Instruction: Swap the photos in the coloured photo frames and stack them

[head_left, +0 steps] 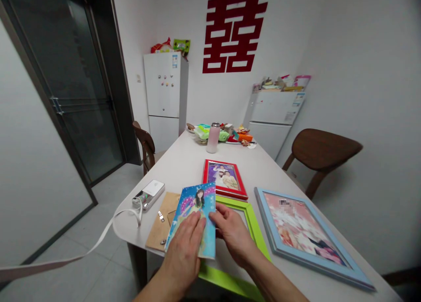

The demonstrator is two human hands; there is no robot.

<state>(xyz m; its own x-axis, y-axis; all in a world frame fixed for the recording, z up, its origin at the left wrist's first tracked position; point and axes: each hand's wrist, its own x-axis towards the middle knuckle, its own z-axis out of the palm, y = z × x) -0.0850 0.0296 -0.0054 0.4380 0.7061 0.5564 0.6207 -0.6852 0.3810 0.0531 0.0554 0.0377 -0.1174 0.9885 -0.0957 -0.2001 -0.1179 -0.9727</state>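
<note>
A blue booklet with a drawn long-haired figure on its cover lies tilted between my hands. My left hand rests flat across its lower part, fingers stretched out. With thumb and fingers, my right hand pinches the booklet's right edge. Beneath it, partly covered, are a light green picture frame and a brown backing board with metal clips. Just beyond sits a red picture frame holding a group photo.
A light blue framed picture lies at right. On the left are a silver device and a white strap running off the table. A pink bottle stands before snack bags. Chairs flank both sides.
</note>
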